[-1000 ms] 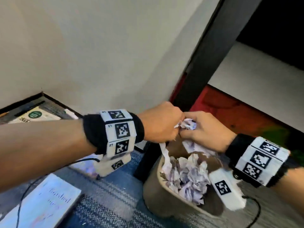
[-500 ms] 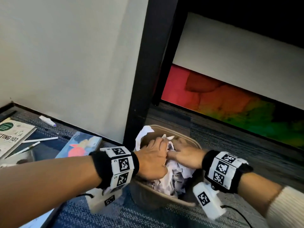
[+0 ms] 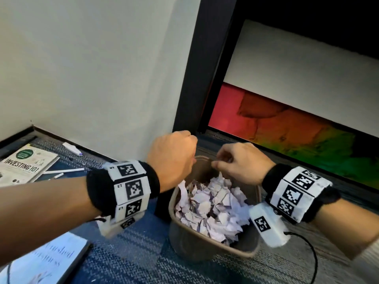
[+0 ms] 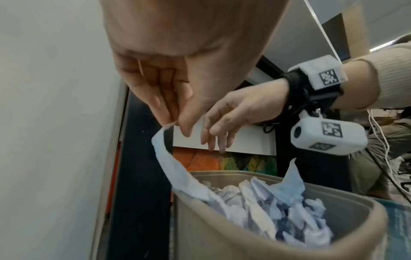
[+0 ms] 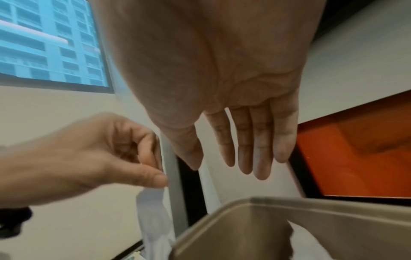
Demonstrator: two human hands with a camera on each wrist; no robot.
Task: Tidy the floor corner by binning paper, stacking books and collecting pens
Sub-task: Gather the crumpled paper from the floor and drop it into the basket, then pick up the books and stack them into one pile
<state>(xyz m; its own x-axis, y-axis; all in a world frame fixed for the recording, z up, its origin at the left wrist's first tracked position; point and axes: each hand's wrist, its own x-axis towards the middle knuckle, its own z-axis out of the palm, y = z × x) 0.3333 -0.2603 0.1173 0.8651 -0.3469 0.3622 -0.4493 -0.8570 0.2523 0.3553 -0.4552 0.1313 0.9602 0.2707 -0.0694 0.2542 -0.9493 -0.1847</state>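
Observation:
A tan bin (image 3: 192, 248) stands on the carpet, heaped with crumpled white paper (image 3: 213, 206). My left hand (image 3: 191, 158) hovers over the bin's far left rim. It pinches the top end of a paper strip (image 4: 164, 154) between thumb and fingers (image 4: 175, 123). The strip (image 5: 153, 211) hangs down over the rim into the heap. My right hand (image 3: 221, 162) hangs above the bin's far side, and its fingers (image 5: 244, 158) are loose and hold nothing. An "Investing 101" book (image 3: 24, 165) and white pens (image 3: 63, 171) lie at the far left.
A black post (image 3: 194, 78) rises right behind the bin against the white wall. A white book (image 3: 47, 261) lies at the lower left, and a white marker (image 3: 71, 148) sits by the skirting. A black cable (image 3: 307, 253) trails from my right wrist.
Both hands have come up out of the bin, where they pressed on the paper. The left one has drawn a paper strip up with it; the right one has let go.

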